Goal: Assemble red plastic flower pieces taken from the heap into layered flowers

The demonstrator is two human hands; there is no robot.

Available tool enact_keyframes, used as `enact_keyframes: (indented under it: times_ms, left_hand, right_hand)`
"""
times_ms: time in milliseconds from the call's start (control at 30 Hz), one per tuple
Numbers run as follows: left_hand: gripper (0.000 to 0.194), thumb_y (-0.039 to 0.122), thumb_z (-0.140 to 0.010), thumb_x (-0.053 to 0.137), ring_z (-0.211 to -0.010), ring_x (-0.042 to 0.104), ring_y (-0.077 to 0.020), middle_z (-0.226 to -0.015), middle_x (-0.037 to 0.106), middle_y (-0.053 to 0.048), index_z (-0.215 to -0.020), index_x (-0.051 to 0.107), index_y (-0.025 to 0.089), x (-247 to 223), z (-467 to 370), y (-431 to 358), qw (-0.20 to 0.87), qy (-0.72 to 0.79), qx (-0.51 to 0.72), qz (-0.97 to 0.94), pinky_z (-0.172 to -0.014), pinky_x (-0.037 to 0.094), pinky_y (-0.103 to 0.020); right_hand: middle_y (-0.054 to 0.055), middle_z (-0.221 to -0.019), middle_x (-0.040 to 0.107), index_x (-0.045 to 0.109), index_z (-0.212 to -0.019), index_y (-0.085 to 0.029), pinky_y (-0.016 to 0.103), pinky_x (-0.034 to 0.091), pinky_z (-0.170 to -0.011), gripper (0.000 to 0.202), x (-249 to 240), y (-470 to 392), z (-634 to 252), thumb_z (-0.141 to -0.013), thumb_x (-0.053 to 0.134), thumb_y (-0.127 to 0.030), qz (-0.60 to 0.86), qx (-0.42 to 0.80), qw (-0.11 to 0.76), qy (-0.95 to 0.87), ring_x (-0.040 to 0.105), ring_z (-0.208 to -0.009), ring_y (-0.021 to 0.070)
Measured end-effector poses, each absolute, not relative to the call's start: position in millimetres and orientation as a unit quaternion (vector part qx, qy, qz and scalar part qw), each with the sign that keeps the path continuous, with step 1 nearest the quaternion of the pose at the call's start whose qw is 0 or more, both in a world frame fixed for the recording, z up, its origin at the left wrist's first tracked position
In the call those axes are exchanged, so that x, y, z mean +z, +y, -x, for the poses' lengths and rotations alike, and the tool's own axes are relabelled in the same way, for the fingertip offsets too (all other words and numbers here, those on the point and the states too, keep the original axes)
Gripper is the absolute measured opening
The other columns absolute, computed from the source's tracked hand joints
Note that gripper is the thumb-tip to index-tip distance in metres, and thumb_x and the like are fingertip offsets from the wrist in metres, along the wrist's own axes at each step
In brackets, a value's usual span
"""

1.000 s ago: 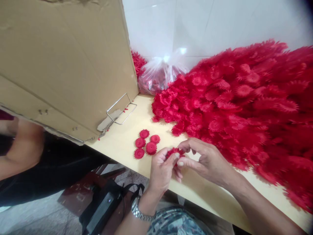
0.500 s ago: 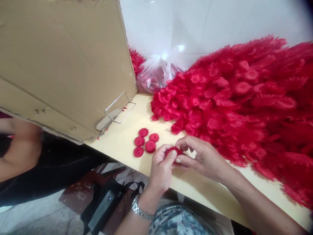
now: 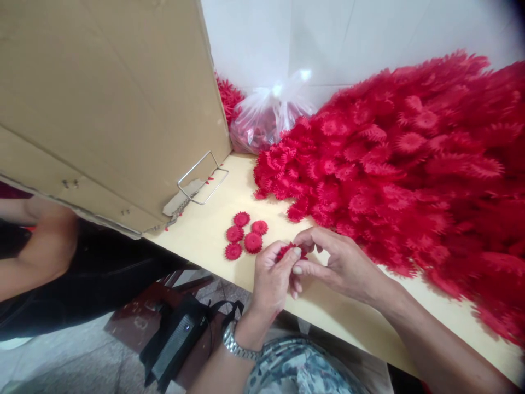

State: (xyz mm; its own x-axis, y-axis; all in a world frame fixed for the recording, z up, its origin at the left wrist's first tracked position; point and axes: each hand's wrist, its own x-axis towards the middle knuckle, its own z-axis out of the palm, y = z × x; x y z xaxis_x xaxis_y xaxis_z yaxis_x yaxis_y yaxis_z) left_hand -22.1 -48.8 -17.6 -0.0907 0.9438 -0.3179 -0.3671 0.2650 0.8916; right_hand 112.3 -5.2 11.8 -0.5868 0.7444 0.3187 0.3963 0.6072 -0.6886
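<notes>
My left hand [image 3: 271, 279], with a metal watch at the wrist, grips a small red flower piece [image 3: 290, 251] between thumb and fingers. On the right side of that piece, my right hand [image 3: 334, 262] pinches its edge with thumb and forefinger. Left of my hands, several round red flower pieces [image 3: 253, 242] with toothed edges lie in a loose cluster on the pale yellow table [image 3: 205, 241]. Beyond my right hand rises a large heap of red flower pieces [image 3: 369, 169]. The underside of the held piece is hidden by my fingers.
A tall cardboard sheet [image 3: 115, 109] stands at the left, with a bent wire frame [image 3: 203, 178] by its foot. A clear plastic bag [image 3: 266, 120] of red pieces sits against the wall. Another person's arm [image 3: 45, 241] shows at far left, and a black bag [image 3: 176, 339] below.
The fingers of my left hand have shifted under the red flower piece, with some now lower and apart. Both hands stay in nearly the same place, and the view has moved slightly.
</notes>
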Motion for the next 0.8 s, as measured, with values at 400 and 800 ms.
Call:
enact_keyframes:
  times_ms: [400, 800]
  left_hand:
    - [0.043, 0.057, -0.074, 0.058, -0.03, 0.047, -0.0075, -0.044, 0.051, 0.005, -0.066, 0.053, 0.015, -23.2, 21.8, -50.2, 0.625, 0.487, 0.528, -0.307, -0.026, 0.035, -0.015]
    - [0.026, 0.028, -0.068, 0.069, -0.041, 0.057, -0.0113, -0.063, 0.065, -0.002, -0.087, 0.058, 0.013, -12.9, 25.9, -48.9, 0.692, 0.436, 0.529, -0.225, -0.036, 0.047, -0.022]
  right_hand:
    - [-0.003, -0.055, 0.061, 0.055, -0.075, -0.02, 0.024, 0.047, -0.05, 0.014, 14.5, -10.4, -105.6, -0.086, 0.049, -0.027, 0.366, 0.534, 0.28, -0.709, 0.061, -0.051, 0.0135]
    - [0.015, -0.1, 0.065, 0.062, -0.11, -0.013, 0.044, 0.049, -0.079, 0.031, 9.8, 33.2, -117.8, -0.083, 0.048, -0.017, 0.501, -0.054, 0.342, -0.793, 0.06, -0.09, 0.028]
